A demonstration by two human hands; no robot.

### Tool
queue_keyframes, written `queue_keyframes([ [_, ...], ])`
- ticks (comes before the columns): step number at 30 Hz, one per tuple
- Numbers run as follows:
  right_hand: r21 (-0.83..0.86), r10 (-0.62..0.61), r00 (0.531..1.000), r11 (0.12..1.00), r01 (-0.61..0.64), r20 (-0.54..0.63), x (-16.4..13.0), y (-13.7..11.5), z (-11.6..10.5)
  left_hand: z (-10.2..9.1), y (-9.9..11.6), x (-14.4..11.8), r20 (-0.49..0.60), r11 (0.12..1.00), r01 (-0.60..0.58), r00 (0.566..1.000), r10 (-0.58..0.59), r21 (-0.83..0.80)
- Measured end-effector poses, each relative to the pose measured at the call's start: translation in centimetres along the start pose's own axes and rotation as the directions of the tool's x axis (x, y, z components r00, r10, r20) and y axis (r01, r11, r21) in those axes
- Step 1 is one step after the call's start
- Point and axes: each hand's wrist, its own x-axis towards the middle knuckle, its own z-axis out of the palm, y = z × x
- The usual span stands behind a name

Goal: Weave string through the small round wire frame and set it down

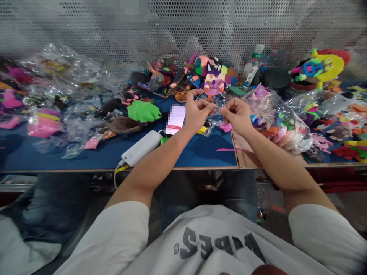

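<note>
Both hands (196, 112) pinch a thin pale piece (217, 106) held between them, near a purple-eared figure (214, 82)

Piece (217, 107) between left hand (197, 110) and right hand (237, 115) — too small to identify. Phone (179, 114) — screen partly pixelated, corner behind left forearm (169, 152).

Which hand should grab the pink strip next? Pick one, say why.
Probably the right hand: it is nearer the pink strip, while the left hand is beside the phone. Both seem to pinch a thin pale piece, so the right would likely have to let go first.
</note>
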Motion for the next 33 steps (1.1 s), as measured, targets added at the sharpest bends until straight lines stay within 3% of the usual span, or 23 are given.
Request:
queue_keyframes([
  [3, 0.128, 0.141, 0.986, 0.98, -0.152, 0.09, 0.7, 0.6, -0.2, -0.3, -0.5, 0.3, 0.001, 1.0, -0.018, 1.0, 0.018, -0.022],
  [7, 0.233, 0.313, 0.916, 0.899, -0.371, 0.251, 1.2, 1.2, -0.5, -0.2, -0.4, 0.2, -0.011, 0.999, -0.036, 0.999, 0.036, -0.029],
  [17, 0.335, 0.366, 0.837, 0.793, -0.51, 0.408, 0.9, 0.9, -0.7, -0.1, -0.4, -0.1, 0.001, 0.999, -0.053, 0.999, 0.053, -0.002],
  [21, 0.338, 0.324, 0.872, 0.827, -0.45, 0.367, 0.9, 1.6, -0.3, -0.1, -0.7, 0.0, -0.005, 0.998, -0.06, 0.998, 0.06, 0.004],
  [26, 0.177, 0.138, 0.969, 0.968, -0.176, 0.206, 0.6, 2.5, 0.3, -0.2, -0.3, 0.1, -0.011, 0.998, -0.055, 0.998, 0.055, -0.009],
  [33, 0.011, -0.01, 0.987, 1.0, 0.009, 0.162, 0.0, 3.0, 0.4, 0.2, 0.7, -0.1, -0.033, 0.999, -0.033, 0.999, 0.033, -0.012],
])
